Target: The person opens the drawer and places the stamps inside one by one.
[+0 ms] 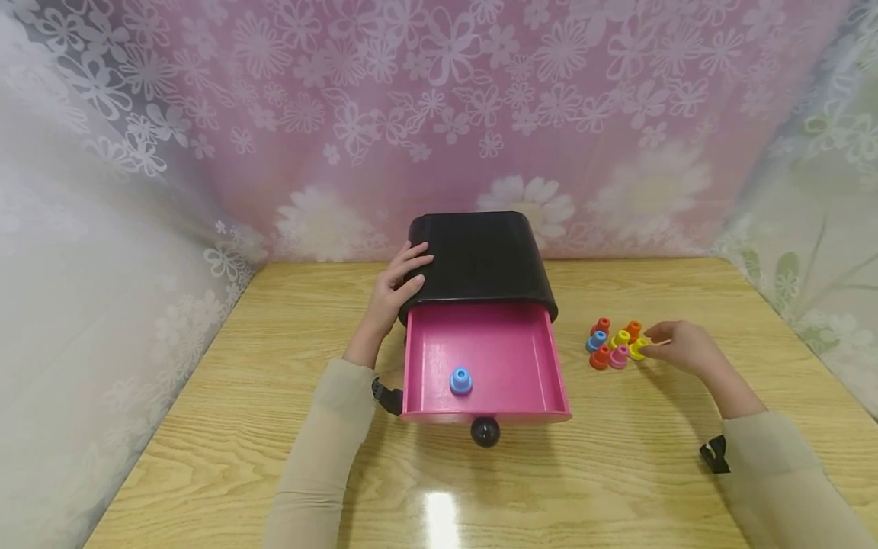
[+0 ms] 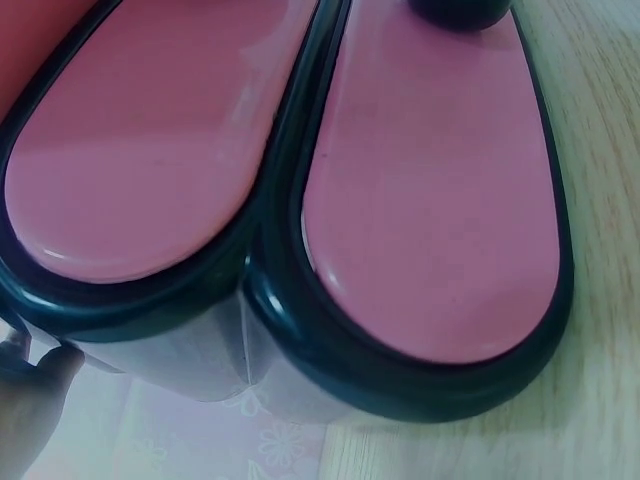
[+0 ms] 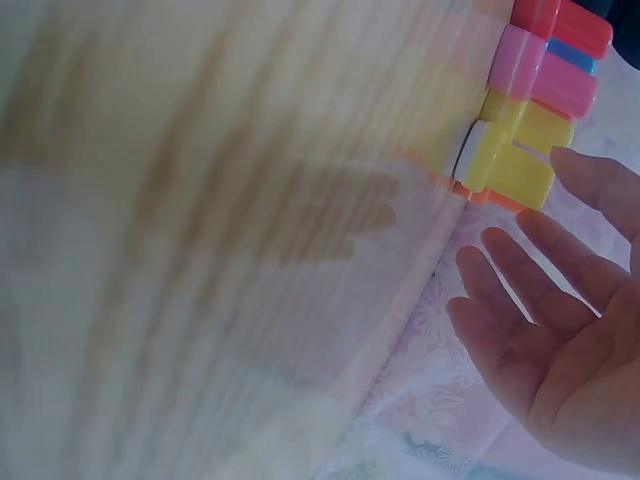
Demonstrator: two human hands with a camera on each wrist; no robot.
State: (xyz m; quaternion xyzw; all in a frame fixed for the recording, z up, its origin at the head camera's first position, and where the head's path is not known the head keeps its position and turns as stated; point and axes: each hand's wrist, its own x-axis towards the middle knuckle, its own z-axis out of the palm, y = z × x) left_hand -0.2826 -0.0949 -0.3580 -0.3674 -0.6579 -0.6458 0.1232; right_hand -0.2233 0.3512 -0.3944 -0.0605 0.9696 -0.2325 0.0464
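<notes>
My left hand (image 1: 398, 284) rests on the left side of a black drawer box (image 1: 480, 255), fingers spread over its top edge. The box's pink drawer (image 1: 511, 358) is pulled out, with one blue peg (image 1: 461, 381) standing inside. My right hand (image 1: 686, 349) reaches to a yellow peg (image 1: 639, 349) at the right edge of a cluster on the table. In the right wrist view, the thumb and forefinger are spread around the yellow peg's (image 3: 522, 175) top, and the other fingers are loosely extended. In the left wrist view, only part of my left hand (image 2: 35, 400) shows.
The cluster also holds red pegs (image 1: 600, 357), a pink peg (image 1: 619, 356), a blue peg (image 1: 597, 341), an orange peg (image 1: 634, 329) and another yellow peg (image 1: 620, 339). A black knob (image 1: 485, 431) juts from the drawer front. A flowered curtain (image 1: 480, 114) hangs behind the wooden table (image 1: 274, 396).
</notes>
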